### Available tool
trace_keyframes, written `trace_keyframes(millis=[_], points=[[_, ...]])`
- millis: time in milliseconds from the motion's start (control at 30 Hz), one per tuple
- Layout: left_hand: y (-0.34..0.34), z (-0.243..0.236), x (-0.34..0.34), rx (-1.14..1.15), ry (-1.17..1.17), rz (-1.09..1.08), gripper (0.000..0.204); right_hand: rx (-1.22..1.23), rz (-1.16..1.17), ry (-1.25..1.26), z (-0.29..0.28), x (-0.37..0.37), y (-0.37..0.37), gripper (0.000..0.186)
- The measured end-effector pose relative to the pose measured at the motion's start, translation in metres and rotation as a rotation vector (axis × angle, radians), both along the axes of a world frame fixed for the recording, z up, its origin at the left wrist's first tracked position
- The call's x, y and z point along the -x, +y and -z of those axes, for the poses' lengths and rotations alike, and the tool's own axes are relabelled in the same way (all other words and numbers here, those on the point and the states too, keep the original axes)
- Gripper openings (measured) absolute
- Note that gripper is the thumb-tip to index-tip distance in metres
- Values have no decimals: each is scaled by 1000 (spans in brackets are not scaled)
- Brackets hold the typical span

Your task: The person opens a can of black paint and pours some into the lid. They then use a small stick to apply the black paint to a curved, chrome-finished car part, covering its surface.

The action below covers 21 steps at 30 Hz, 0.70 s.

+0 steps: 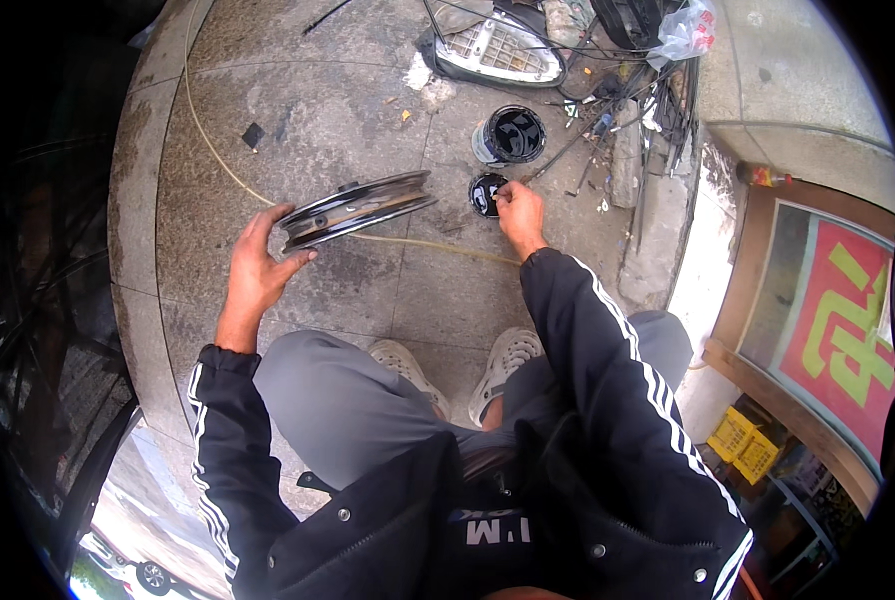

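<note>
My left hand (257,275) grips the near-left edge of a dark metal wheel rim (363,207), thumb below and fingers above. The rim stands tilted over the pavement, seen nearly edge-on, with a rusty brown band in its channel. My right hand (523,217) is closed in a pinch at a small pot of glossy black liquid (483,205). Something small and pale shows at its fingertips over the pot, too small to name. Just beyond stands a larger tub (481,142), its inside coated with the same shiny black.
A thin yellowish hose (210,140) runs across the paving and behind the rim. A white-and-black plastic panel (488,50), a clear plastic bag (684,38), cables and scraps lie at the far right. Yellow crates (743,445) stand lower right. My shoes (513,360) are close below.
</note>
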<state>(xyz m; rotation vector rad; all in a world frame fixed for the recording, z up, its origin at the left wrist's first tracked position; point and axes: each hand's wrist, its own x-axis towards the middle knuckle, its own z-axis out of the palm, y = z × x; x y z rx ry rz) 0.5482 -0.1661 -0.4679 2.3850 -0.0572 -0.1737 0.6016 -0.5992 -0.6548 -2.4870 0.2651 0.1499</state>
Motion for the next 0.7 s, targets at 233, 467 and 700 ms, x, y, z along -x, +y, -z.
trace_keyframes(millis=[233, 467, 700], points=[[-12, -5, -4, -57, -27, 35, 60, 128, 6, 29, 11, -7, 8, 14], [-20, -24, 0, -67, -30, 80, 57, -91, 175, 6, -47, 8, -16, 17], [-47, -110, 4, -38, -64, 140, 56, -798, 158, -34, -241, 17, 24, 8]])
